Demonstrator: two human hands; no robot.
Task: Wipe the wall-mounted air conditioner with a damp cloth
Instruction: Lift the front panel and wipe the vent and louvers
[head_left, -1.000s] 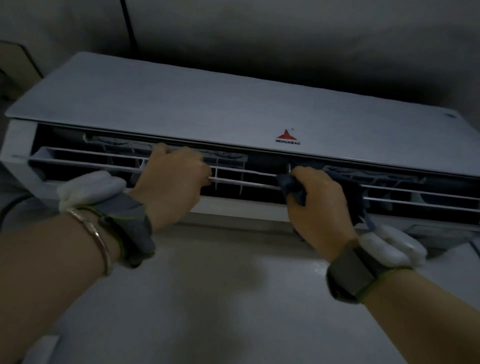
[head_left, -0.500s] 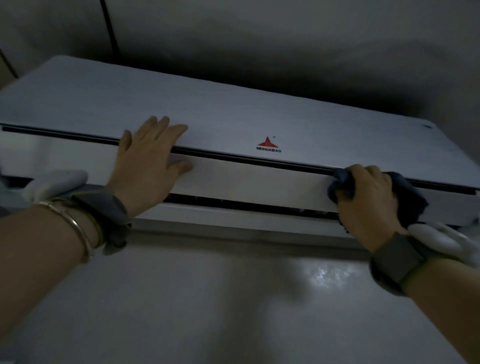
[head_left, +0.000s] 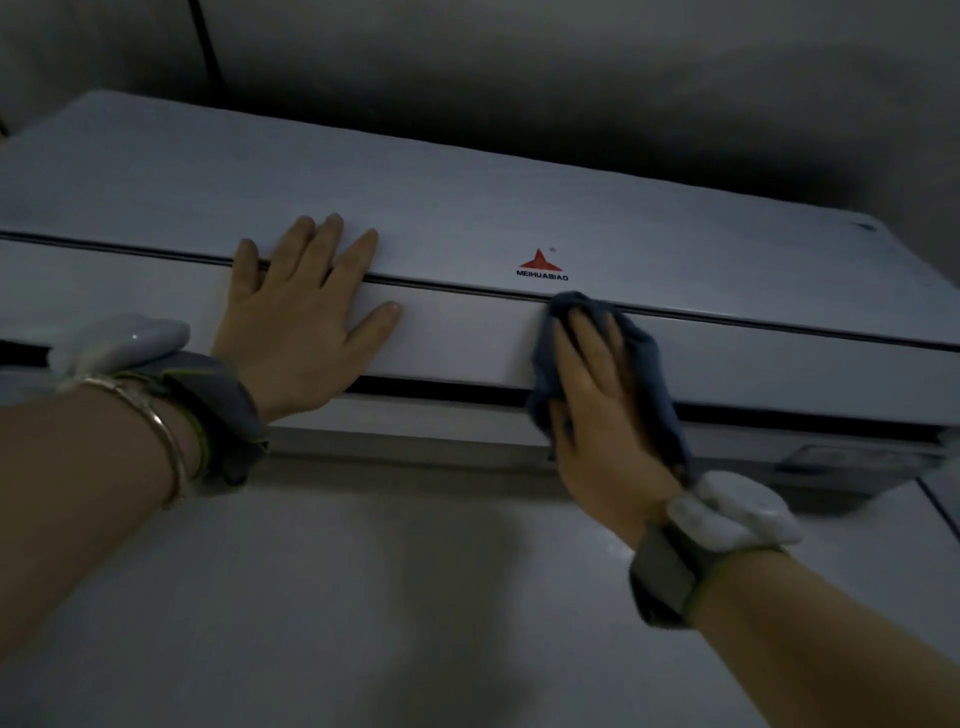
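Note:
The white wall-mounted air conditioner (head_left: 467, 208) fills the upper half of the head view, with a red triangle logo (head_left: 540, 265) on its front panel. Its lower flap (head_left: 457, 338) lies closed, leaving a dark slot beneath. My left hand (head_left: 296, 322) rests flat on the flap and panel seam, fingers spread, holding nothing. My right hand (head_left: 597, 405) presses a dark blue cloth (head_left: 647, 374) flat against the flap, just below and right of the logo. The cloth sticks out above and to the right of my fingers.
A pale wall (head_left: 389, 597) runs below the unit. A dark cable (head_left: 205, 47) goes up the wall at the upper left. Both wrists wear grey straps with white devices, and the left wrist also has a metal bangle (head_left: 156, 426).
The louvres were exposed a second ago and the flap is now closed. My left hand went from gripping a louvre to lying flat. My right hand slid the cloth left along the flap.

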